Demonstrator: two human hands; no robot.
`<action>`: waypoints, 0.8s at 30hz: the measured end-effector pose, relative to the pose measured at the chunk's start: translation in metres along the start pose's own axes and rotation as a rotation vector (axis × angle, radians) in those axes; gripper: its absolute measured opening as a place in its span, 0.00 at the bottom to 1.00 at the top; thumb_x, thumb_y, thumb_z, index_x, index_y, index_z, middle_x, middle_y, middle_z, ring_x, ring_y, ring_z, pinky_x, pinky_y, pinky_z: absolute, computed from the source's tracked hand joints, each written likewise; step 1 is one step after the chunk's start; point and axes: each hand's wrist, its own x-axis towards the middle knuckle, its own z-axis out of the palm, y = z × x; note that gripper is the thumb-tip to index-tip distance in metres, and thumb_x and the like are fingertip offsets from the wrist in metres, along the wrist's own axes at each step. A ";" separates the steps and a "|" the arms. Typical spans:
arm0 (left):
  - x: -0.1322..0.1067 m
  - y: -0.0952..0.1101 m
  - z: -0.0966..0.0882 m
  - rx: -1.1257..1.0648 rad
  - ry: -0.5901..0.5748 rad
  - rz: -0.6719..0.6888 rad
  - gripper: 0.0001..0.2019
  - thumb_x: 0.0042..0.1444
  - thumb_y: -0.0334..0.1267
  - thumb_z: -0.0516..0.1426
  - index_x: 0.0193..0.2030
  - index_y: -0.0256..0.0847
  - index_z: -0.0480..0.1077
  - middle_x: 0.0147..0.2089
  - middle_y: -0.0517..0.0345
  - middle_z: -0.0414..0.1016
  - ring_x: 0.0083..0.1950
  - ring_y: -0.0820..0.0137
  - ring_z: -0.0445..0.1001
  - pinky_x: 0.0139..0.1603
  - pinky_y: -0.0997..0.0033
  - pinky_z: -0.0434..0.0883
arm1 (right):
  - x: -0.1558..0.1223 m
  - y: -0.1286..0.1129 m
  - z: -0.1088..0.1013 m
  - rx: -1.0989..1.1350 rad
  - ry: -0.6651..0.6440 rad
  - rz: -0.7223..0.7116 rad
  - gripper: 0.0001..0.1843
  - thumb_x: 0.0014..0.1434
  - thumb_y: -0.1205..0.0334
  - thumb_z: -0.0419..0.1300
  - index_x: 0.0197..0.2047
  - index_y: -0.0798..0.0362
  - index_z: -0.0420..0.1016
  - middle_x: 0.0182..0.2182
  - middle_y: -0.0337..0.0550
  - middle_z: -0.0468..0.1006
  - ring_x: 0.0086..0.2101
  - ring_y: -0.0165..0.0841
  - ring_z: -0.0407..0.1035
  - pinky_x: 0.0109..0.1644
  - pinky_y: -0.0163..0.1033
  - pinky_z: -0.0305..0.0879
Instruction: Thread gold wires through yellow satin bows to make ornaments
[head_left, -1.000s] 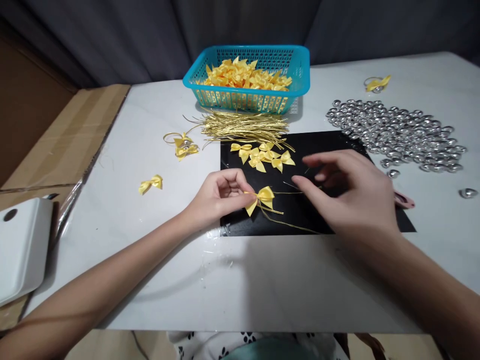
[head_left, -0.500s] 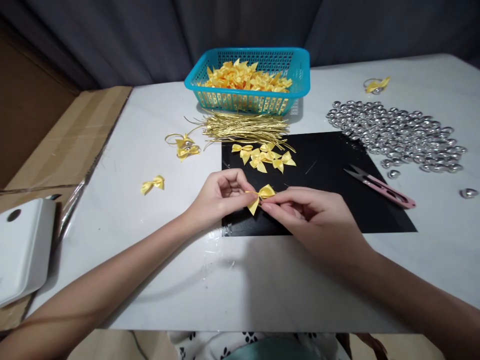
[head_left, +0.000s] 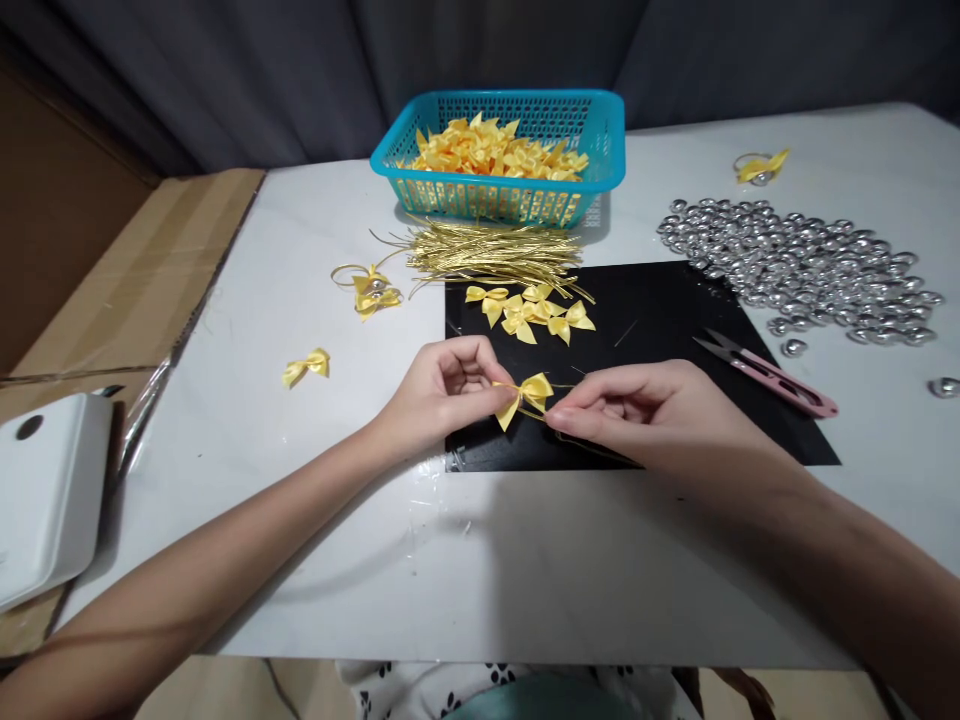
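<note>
My left hand pinches a yellow ribbon bow by its left side, over the front of the black mat. A gold cord runs from the bow to my right hand, whose thumb and fingertips are closed on it. Just beyond my hands several loose yellow bows lie on the mat. Behind those is a bundle of gold cords. Pink-handled thread snips rest on the mat to the right of my right hand.
A blue basket full of yellow bows stands at the back. Silver heart beads spread across the right. Finished-looking bow loops and a single bow lie left. A white device sits on cardboard.
My right hand has moved a little to the right, away from the bow, drawing the gold cord out between the hands. My left hand stays put on the bow.
</note>
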 end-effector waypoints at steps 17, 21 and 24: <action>0.002 -0.001 0.001 -0.006 0.111 0.055 0.08 0.44 0.32 0.63 0.23 0.37 0.66 0.25 0.60 0.75 0.25 0.77 0.70 0.28 0.77 0.66 | -0.010 -0.003 -0.021 -0.025 -0.443 0.029 0.17 0.60 0.46 0.56 0.32 0.53 0.64 0.21 0.33 0.54 0.20 0.22 0.46 0.19 0.28 0.42; 0.002 0.000 0.003 0.029 0.130 0.054 0.08 0.43 0.32 0.63 0.23 0.38 0.66 0.25 0.61 0.74 0.25 0.77 0.70 0.27 0.77 0.65 | -0.013 -0.001 -0.027 -0.063 -0.427 0.063 0.19 0.60 0.43 0.54 0.32 0.51 0.65 0.21 0.34 0.55 0.20 0.23 0.47 0.20 0.29 0.43; 0.002 0.001 0.003 0.072 0.182 0.076 0.08 0.43 0.32 0.63 0.23 0.38 0.66 0.24 0.61 0.73 0.24 0.78 0.68 0.26 0.77 0.64 | -0.018 -0.001 -0.032 -0.100 -0.424 0.074 0.20 0.60 0.43 0.53 0.29 0.52 0.65 0.21 0.35 0.56 0.22 0.24 0.47 0.22 0.31 0.43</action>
